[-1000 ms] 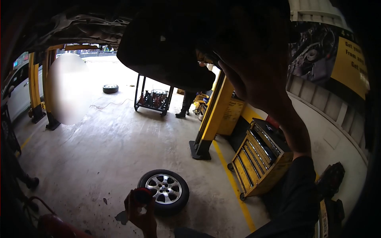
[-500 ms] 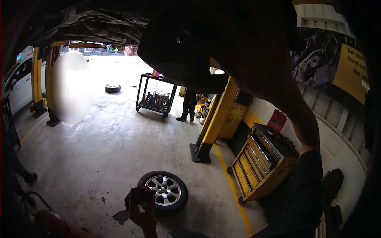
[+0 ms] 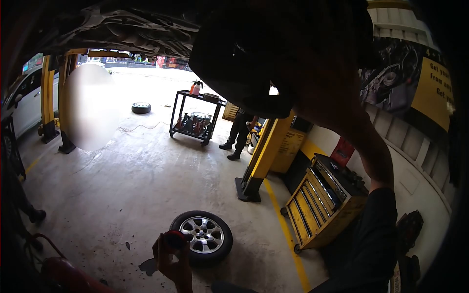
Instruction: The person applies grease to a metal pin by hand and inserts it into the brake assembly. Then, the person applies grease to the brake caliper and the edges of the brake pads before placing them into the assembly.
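My left hand [image 3: 168,266] is raised low in the view, in front of a wheel lying on the floor. Its fingers and thumb are closed round a small round object [image 3: 175,239], dark with a red rim, whose kind I cannot make out. My right hand [image 3: 327,93] reaches up at the upper right, against a large dark part [image 3: 234,63] below the raised car's underside [image 3: 132,29]. Deep shadow hides its fingers, so I cannot see how it touches that part. The wheel [image 3: 202,238] has a silver rim and a black tyre.
A yellow tool chest [image 3: 322,200] on castors stands to the right, beyond a yellow lift post [image 3: 264,156]. Farther back are a black trolley [image 3: 195,117] with bottles on top, another tyre [image 3: 140,108] and a person's legs [image 3: 238,134]. A red object [image 3: 68,276] lies lower left.
The dark overhead part has shifted slightly right in the view. More of the trolley top and the background person's legs shows. My left hand still holds the round object.
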The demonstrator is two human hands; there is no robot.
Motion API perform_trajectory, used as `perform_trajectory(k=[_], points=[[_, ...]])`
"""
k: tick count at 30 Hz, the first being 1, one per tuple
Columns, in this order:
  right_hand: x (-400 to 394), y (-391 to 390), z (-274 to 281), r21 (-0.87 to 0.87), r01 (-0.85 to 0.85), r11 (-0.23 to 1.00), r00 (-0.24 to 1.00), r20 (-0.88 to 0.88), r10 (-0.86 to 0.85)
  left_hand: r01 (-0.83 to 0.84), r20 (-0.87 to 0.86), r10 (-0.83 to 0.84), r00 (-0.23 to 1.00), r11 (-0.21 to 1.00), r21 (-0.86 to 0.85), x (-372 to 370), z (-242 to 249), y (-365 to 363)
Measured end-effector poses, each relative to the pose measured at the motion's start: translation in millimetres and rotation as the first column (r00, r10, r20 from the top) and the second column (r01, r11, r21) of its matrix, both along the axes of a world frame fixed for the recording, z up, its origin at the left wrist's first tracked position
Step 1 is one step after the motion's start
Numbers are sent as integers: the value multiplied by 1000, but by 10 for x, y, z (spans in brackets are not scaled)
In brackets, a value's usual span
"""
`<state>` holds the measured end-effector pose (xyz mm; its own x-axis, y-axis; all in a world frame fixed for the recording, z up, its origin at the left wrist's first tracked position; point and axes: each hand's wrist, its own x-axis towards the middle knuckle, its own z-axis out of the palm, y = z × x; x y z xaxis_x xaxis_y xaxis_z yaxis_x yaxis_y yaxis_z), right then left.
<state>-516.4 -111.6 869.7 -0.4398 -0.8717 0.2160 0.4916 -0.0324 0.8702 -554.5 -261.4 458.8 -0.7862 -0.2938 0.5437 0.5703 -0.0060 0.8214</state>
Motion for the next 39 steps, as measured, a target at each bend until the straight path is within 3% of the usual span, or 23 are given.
perform_trajectory(k=[7, 9, 10, 12, 13, 15, 27, 31, 33, 34, 36, 37, 39], points=[[142, -44, -5, -32, 85, 996, 995, -51, -86, 9, -9, -10, 1000, 999, -33, -57, -74, 0], [189, -180, -152, -402, 138, 905, 989, 12, -146, 12, -7, -12, 1000, 999, -38, -59, -64, 17], [201, -87, -179, -402, 139, 905, 989, 11, -147, 10, 1, -10, 1000, 999, -39, -54, -62, 23], [206, 86, -222, -704, 68, 707, 988, 147, 51, 0, 18, 0, 1000, 1000, -7, -30, -49, 14], [231, 73, -207, -699, 67, 712, 988, 147, 51, -12, 34, 12, 999, 1000, 25, -20, -37, 14], [306, 26, -192, -348, -113, 931, 982, 106, 159, 10, 62, -14, 998, 998, 70, -5, -35, 0], [25, 77, 3, -100, -143, 985, 989, 23, 146, -8, 65, 7, 998, 1000, 21, 42, -69, -4], [-10, 55, -66, -82, -118, 990, 987, 103, 127, -12, 90, 8, 996, 999, 41, 68, -67, 16], [147, -50, -212, -325, 120, 938, 990, 109, -89, -9, 117, 5, 993, 1000, 27, 90, -65, 6], [141, 53, -170, -324, 123, 938, 990, 111, -91, -5, 141, 3, 990, 1000, 15, 100, -69, 5], [120, 225, -53, -57, -103, 993, 991, 76, 107, 0, 130, -2, 991, 1000, 15, 103, -73, 26], [186, 209, -88, -58, -101, 993, 991, 77, 106, 1, 117, -3, 993, 1000, 14, 108, -70, 29], [368, 123, -187, -327, -3, 945, 989, 138, 51, 15, 113, -19, 993, 999, 34, 127, -29, 57]])
